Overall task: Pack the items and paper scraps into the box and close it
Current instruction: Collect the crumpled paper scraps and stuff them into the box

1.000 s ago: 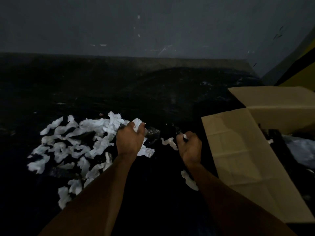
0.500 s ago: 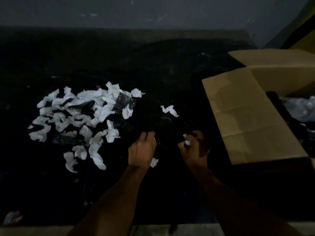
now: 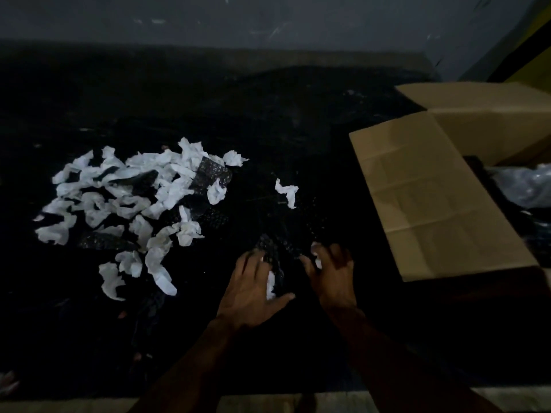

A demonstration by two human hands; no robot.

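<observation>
A heap of crumpled white paper scraps [image 3: 134, 204] lies on the dark table, left of centre, mixed with dark bubble-wrap pieces [image 3: 211, 174]. One loose paper scrap [image 3: 286, 190] lies apart, to the right of the heap. My left hand [image 3: 253, 290] lies flat with spread fingers on a dark bubble-wrap sheet [image 3: 269, 248], a white scrap [image 3: 270, 283] beside its thumb. My right hand [image 3: 334, 272] pinches a small white scrap [image 3: 316, 257] at its fingertips. The open cardboard box [image 3: 432, 204] stands to the right, its near flap folded out toward me.
Inside the box lies a crinkled clear plastic bag [image 3: 524, 186]. The box's far flap [image 3: 492, 111] stands open against the grey wall. The table's front edge [image 3: 298, 402] runs just below my forearms. The scene is dim.
Both hands have drawn back from the heap toward me. My left hand let go of its bunch of scraps and now lies flat. My right hand still holds its scrap.
</observation>
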